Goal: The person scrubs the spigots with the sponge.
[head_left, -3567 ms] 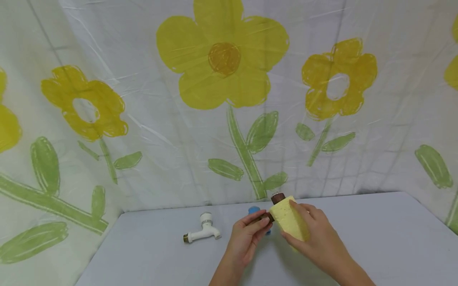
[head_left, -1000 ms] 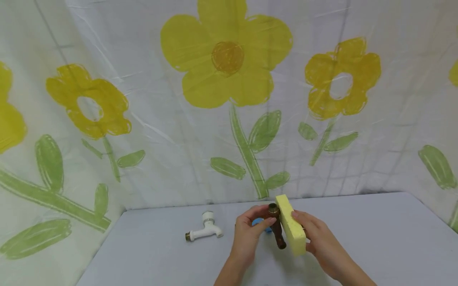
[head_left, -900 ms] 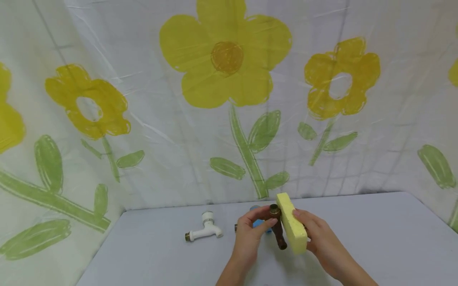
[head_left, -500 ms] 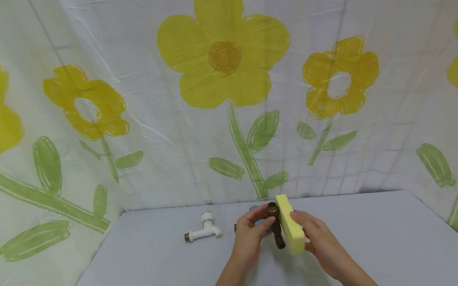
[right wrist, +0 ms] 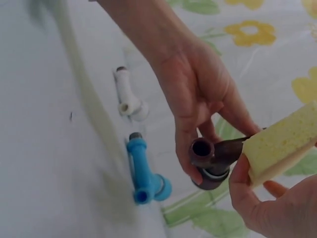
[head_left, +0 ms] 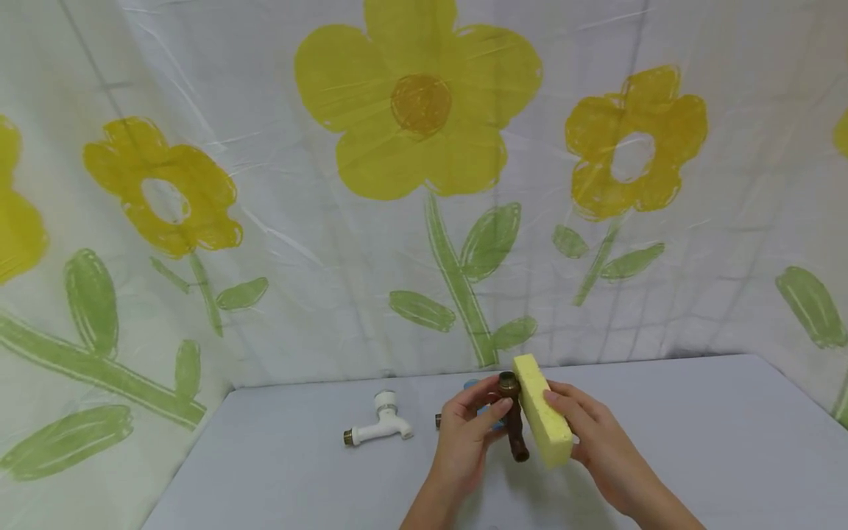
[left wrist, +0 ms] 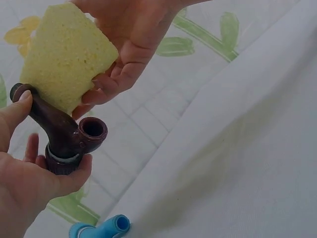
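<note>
My left hand grips a dark brown faucet above the table, fingers and thumb at its threaded inlet end and round its knob. In the left wrist view the faucet shows its open spout facing the camera. A yellow sponge is held by my right hand, thumb on one side and fingers on the other. One face of the sponge lies right against the faucet near its threaded end. From the right wrist, the sponge overlaps the faucet's inlet pipe and hides part of it.
On the table a white faucet with a brass thread lies to the left. A blue faucet lies behind my left hand, mostly hidden from the head view. A curtain printed with yellow flowers hangs behind the table.
Earlier the faucet's knob pointed up and the sponge covered much of its body; since then the faucet has been turned, its threaded end now upward. Over the last second the sponge shifts only slightly along it.
</note>
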